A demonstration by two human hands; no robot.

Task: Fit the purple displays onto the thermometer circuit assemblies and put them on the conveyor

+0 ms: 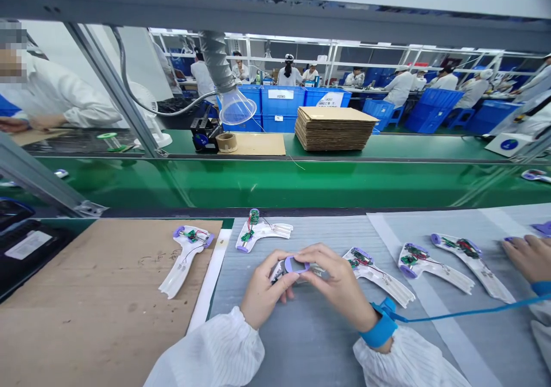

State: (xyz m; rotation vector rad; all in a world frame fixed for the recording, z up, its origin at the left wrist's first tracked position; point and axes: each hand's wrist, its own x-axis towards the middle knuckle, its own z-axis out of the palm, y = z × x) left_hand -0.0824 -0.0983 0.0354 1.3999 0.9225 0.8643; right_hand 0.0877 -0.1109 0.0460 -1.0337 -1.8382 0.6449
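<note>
In front of me, a white plastic device housing with a purple oval frame (297,264) at its head is held up between both hands. My left hand (263,288) is closed around the head end, its thumb against the purple frame. My right hand (338,277), a blue wrist strap at its wrist, pinches the frame's other side. Most of the housing is hidden by my fingers. Just beyond the hands lies an open white housing half (262,230) with green circuit boards. Close to my right hand rests another housing half (379,277) with wires and purple parts.
A further housing half (185,258) lies on the brown cardboard (107,295) at left. Two more (434,266) are at right, near a co-worker's hand (529,258). Behind runs a green conveyor belt (267,183); beyond it stands a cardboard stack (333,130). A blue cord (465,314) crosses right.
</note>
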